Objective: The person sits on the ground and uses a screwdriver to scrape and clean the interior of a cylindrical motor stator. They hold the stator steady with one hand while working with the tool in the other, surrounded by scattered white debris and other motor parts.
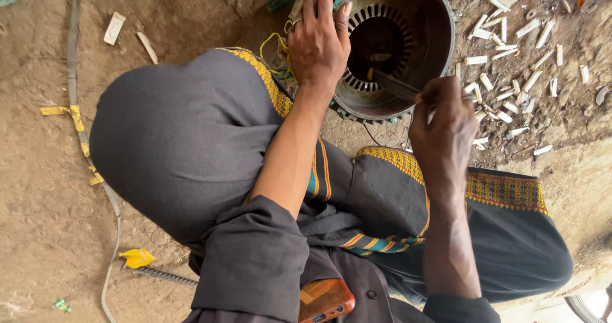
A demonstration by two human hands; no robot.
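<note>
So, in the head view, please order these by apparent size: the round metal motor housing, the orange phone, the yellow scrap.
1. Round metal motor housing
2. Orange phone, partly hidden and nearer the camera
3. Yellow scrap
</note>
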